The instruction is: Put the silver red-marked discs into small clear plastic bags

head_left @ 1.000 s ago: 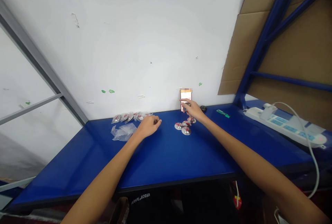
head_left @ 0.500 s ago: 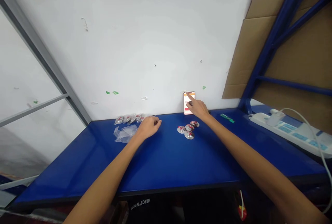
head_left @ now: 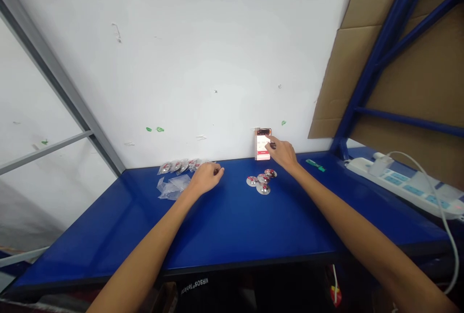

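A phone (head_left: 263, 146) with a lit screen stands upright against the wall at the back of the blue table. My right hand (head_left: 283, 152) is at its right edge, index finger stretched toward the screen and the other fingers bent; I cannot tell whether the fingertip touches the glass. Below it lie several shiny round metal pieces (head_left: 263, 188) with red markings, partly overlapping. My left hand (head_left: 207, 176) rests on the table with loosely curled fingers and nothing visible in them. Beside it are several similar round pieces in clear wrappers (head_left: 177, 166) and empty-looking clear plastic bags (head_left: 173, 188).
The blue table (head_left: 232, 226) runs along a white wall (head_left: 203, 61). A green-handled tool (head_left: 316, 165) lies to the right, near a white power strip (head_left: 402, 185) with a plugged-in cable. Cardboard (head_left: 337, 81) and blue frame bars (head_left: 362, 76) border the right side.
My right hand has drawn back to the right, its index fingertip moving from the phone's upper part to its right side. The phone screen looks different. My left hand stays in place.
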{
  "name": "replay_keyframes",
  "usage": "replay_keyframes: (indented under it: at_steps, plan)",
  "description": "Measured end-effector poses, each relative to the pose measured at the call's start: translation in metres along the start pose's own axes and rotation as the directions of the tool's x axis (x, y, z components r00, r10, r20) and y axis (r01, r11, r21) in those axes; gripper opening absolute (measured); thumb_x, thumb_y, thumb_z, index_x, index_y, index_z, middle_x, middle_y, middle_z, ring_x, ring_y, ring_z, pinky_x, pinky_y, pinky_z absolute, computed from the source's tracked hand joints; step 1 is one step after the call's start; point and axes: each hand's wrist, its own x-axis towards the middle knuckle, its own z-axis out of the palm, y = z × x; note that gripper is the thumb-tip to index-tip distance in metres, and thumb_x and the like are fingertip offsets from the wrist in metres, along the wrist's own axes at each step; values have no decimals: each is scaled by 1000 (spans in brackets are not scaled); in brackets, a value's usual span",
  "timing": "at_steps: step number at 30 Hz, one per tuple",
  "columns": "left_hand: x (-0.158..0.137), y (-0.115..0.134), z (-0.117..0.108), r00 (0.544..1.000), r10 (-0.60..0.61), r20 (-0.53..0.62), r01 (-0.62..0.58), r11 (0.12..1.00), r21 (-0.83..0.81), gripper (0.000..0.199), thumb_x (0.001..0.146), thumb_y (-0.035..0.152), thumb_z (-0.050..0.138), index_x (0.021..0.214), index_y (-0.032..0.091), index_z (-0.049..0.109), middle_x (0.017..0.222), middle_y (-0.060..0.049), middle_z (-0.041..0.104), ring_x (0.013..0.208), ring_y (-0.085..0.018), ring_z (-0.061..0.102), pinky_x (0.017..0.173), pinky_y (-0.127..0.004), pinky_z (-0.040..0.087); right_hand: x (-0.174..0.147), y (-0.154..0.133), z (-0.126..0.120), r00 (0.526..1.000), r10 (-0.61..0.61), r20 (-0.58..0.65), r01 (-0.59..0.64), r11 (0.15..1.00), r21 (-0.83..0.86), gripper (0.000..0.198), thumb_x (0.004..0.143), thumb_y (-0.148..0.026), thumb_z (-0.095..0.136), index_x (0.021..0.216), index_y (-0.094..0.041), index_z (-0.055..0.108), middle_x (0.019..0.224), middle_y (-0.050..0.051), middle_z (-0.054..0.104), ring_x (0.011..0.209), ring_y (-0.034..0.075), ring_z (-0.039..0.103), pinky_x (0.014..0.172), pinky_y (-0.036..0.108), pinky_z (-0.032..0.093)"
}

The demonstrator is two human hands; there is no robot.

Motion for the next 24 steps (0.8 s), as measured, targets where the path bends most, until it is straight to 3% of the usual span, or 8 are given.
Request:
replay_keyframes:
  at_steps: [12, 15, 21, 24]
  plan:
    - [-1, 0, 0, 1000, -23, -1, 23, 1000, -5, 40, 103, 36, 50, 70, 21, 66, 70, -5, 68, 68, -22, 61, 67, -34, 35, 4, 4, 1, 997, 8, 77, -1, 997, -81, 62, 106, -34, 49, 167, -25, 48, 102, 12, 84, 91, 30, 77, 82, 34, 54]
    - [0, 0, -1, 1000, -27, 12, 27, 999, -21, 40, 103, 36, 50, 70, 21, 65, 71, -5, 69, 68, -22, 61, 67, -33, 35, 5, 6, 1, 997, 18, 77, -12, 997, -74, 62, 105, -35, 51, 166, -26, 50, 102, 12, 84, 91, 31, 78, 82, 35, 54]
    - [0, 0, -3, 999, -32, 6, 32, 999, -18, 42, 104, 38, 49, 69, 21, 63, 68, -5, 67, 65, -21, 59, 65, -33, 32, 6, 12, -6, 999, 9, -48, -8, 999, 33, 55, 107, -38, 49, 159, -28, 59, 108, 10, 85, 98, 30, 79, 86, 36, 55]
    - [-1, 1, -4, 999, -32, 5, 32, 999, -12, 42, 104, 38, 49, 68, 21, 63, 69, -5, 67, 65, -21, 59, 65, -33, 32, 5, 15, -4, 1000, -7, -27, 8, 999, 31, 51, 104, -35, 53, 153, -30, 66, 107, 9, 85, 98, 30, 79, 86, 35, 55]
